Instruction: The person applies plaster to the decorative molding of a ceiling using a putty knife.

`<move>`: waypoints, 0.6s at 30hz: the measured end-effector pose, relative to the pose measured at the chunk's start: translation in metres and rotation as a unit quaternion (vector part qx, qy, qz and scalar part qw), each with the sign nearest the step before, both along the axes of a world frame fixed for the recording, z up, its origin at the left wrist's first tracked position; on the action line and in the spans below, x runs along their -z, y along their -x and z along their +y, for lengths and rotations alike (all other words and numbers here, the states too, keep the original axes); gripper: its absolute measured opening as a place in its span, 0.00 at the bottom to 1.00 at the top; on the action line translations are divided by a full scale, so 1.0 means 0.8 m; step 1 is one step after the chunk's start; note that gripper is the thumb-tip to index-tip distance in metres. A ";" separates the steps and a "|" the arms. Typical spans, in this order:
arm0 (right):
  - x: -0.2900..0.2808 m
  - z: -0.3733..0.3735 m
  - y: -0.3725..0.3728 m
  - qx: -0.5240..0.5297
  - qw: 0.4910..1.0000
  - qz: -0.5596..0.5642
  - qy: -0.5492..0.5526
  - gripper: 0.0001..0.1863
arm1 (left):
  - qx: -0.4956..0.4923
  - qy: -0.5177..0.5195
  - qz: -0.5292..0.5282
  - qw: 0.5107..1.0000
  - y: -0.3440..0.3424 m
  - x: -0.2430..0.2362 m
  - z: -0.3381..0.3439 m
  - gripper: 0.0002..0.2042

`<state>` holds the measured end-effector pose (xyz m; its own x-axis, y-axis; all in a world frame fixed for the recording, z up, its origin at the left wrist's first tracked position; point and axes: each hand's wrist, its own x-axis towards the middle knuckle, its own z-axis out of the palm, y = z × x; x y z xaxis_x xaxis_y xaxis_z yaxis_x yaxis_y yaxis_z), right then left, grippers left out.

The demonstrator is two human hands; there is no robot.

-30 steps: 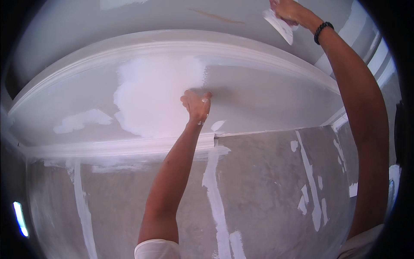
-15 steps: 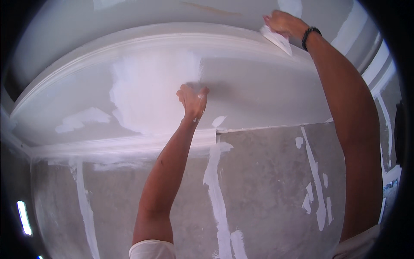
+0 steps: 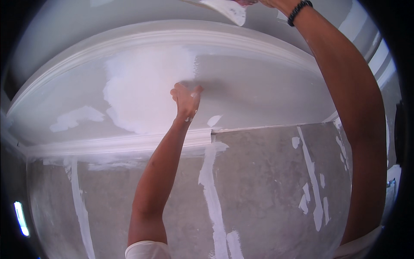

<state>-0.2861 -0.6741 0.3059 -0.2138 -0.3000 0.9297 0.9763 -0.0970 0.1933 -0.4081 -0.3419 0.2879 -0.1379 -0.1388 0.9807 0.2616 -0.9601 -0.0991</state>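
My right hand (image 3: pixel 280 4), partly cut off by the top edge of the view, holds a putty knife (image 3: pixel 226 10) by its reddish handle. White compound coats the wide blade, which is up near the ceiling above the arched moulding (image 3: pixel 185 34). A dark beaded bracelet (image 3: pixel 299 12) circles that wrist. My left hand (image 3: pixel 186 102) rests against the grey panel under the arch, thumb and fingers apart and nothing visible in it. It lies at the right edge of a broad white patch of compound (image 3: pixel 146 86); white flecks show on its wrist.
A white cornice (image 3: pixel 116 142) runs under the panel and stops in a cut end near the middle. Below stands a grey plastered wall (image 3: pixel 263 181) with white filler streaks. The grey ceiling (image 3: pixel 142 11) curves above the arch. A bright opening (image 3: pixel 21 219) shows at far left.
My right hand has swung up and left with the putty knife, from the arch's right side to above it. My left hand stays against the panel; the view has shifted slightly.
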 end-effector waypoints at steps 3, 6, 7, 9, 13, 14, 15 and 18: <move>-0.005 0.055 -0.022 -0.151 0.987 -0.050 -0.020 0.24 | -0.041 0.016 -0.030 0.999 0.046 0.004 0.011 0.33; -0.031 0.111 -0.078 -0.120 0.986 -0.104 -0.053 0.27 | -0.024 0.016 -0.017 0.999 0.034 0.007 0.005 0.32; -0.039 0.130 -0.089 -0.076 0.984 -0.127 -0.104 0.21 | -0.020 0.016 -0.012 1.000 0.027 0.008 0.005 0.32; -0.048 0.160 -0.100 0.006 0.963 -0.176 -0.202 0.11 | -0.027 0.004 -0.009 1.000 0.024 0.004 0.008 0.32; -0.012 0.175 -0.080 0.112 0.977 -0.131 -0.122 0.13 | -0.036 0.002 -0.007 0.999 0.033 -0.001 0.015 0.33; 0.002 0.176 -0.080 0.114 0.975 -0.148 -0.118 0.13 | -0.034 0.006 -0.009 0.999 0.036 0.001 0.014 0.33; 0.016 0.177 -0.079 0.117 0.973 -0.164 -0.114 0.13 | -0.031 0.011 -0.011 0.999 0.038 0.004 0.012 0.33; 0.054 0.161 -0.089 0.158 0.962 -0.200 -0.095 0.13 | -0.028 0.023 -0.012 0.999 0.039 0.008 0.008 0.33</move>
